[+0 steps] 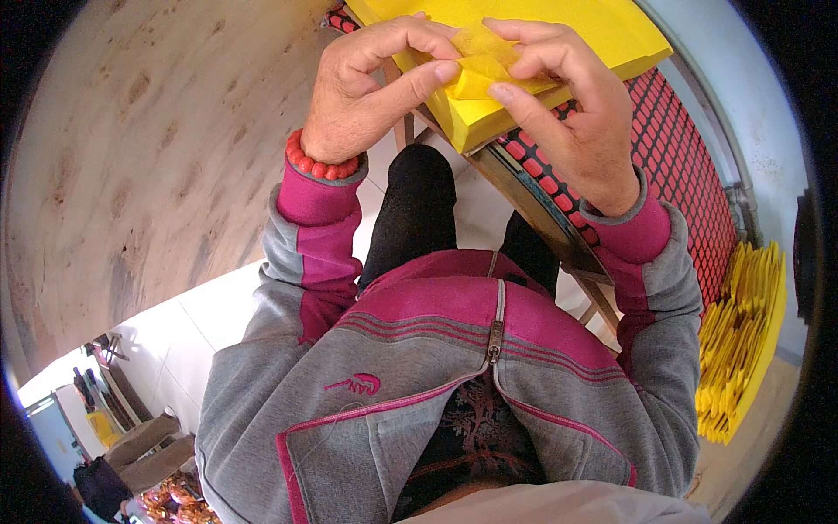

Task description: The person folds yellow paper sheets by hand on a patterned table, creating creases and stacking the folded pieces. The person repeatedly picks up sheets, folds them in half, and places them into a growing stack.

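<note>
Between my two hands is a small folded piece of thin, slightly see-through yellow fabric (482,68). My left hand (371,83), with a red bead bracelet at the wrist, pinches its left side between thumb and fingers. On the right side, the thumb and curled fingers of my right hand (572,105) grip it too. Right beneath lies a thick, bright yellow slab or stack (611,31), whose kind I cannot make out. Its near corner points toward me. My fingers cover part of the fabric's edges.
The yellow slab rests on a surface with a red-and-black patterned cover (672,122) and a wooden frame. A large wooden board (157,148) fills the left. Many folded yellow pieces (742,341) stand in a row at the right, near a pale wall with a pipe.
</note>
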Tool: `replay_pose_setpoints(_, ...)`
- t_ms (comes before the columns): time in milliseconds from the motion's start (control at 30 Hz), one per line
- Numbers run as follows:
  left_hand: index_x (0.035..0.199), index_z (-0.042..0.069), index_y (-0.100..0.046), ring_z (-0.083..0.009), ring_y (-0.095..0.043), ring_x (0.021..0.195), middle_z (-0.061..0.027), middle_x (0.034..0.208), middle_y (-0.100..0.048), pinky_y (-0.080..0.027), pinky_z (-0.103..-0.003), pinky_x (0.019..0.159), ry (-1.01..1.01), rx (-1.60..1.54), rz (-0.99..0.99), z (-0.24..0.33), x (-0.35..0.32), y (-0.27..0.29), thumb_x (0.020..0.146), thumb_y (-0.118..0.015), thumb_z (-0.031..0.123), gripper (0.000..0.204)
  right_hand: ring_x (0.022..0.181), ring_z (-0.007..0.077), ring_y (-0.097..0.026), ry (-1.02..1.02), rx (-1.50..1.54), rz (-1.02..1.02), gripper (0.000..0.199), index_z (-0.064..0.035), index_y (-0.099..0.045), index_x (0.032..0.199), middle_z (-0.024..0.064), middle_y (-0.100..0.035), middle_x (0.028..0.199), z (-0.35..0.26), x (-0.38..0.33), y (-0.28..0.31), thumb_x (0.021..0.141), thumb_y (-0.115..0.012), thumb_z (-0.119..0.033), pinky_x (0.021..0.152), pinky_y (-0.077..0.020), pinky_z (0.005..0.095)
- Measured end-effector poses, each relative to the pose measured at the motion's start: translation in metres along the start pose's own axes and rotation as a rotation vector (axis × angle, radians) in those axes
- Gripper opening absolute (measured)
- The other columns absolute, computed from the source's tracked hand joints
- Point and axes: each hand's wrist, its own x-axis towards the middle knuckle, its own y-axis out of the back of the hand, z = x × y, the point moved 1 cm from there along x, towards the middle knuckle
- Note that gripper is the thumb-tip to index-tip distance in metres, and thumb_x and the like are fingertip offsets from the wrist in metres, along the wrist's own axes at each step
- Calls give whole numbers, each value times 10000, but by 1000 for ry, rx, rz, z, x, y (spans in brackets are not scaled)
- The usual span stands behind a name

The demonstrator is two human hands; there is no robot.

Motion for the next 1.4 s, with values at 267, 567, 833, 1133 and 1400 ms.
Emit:
replay_pose_setpoints(267, 1065, 2, -654, -161, -643, 1103, -61, 1095, -684, -483, -300, 991, 32, -119, 209, -17, -3, -6, 944, -695, -22, 131, 969, 305, -707, 113, -39, 6, 160, -19, -675, 993, 262, -651, 1267, 3, 3, -1, 870, -760, -77, 840, -554, 342)
replay_pose_setpoints(567, 1051, -1, -660, -198, -635, 1157, -85, 1137, -687, -442, -361, 1079, -35, -69, 137, -21, -5, 1, 951, -670, -24, 103, 1071, 241, -669, 89, -72, -54, 81, -4, -623, 985, 168, -672, 1286, 1, 1, -1, 937, -676, -42, 917, -507, 310)
replay_pose_setpoints(833, 1051, 5, -689, -225, -630, 1172, -113, 1155, -706, -385, -403, 1136, -53, 9, 2, -11, -4, 5, 930, -694, 4, 121, 1071, 236, -667, 60, -69, -46, 93, 1, -622, 993, 161, -671, 1270, 2, 1, -4, 938, -679, -47, 921, -506, 310)
replay_pose_setpoints(1133, 1086, 5, -649, -174, -643, 1120, -73, 1118, -690, -481, -322, 1019, 12, -128, 212, -22, -7, -3, 935, -700, -36, 164, 1029, 346, -696, 53, 28, 44, 171, -7, -666, 996, 277, -638, 1288, -1, 2, -3, 873, -752, -90, 864, -553, 365)
replay_pose_setpoints(1400, 1092, 7, -653, -180, -646, 1122, -83, 1143, -693, -468, -341, 1051, -34, -96, 184, -26, -8, -1, 951, -672, -43, 151, 984, 322, -694, 45, -23, -45, 127, -2, -650, 975, 275, -654, 1253, -3, 4, -2, 888, -724, -58, 852, -544, 351)
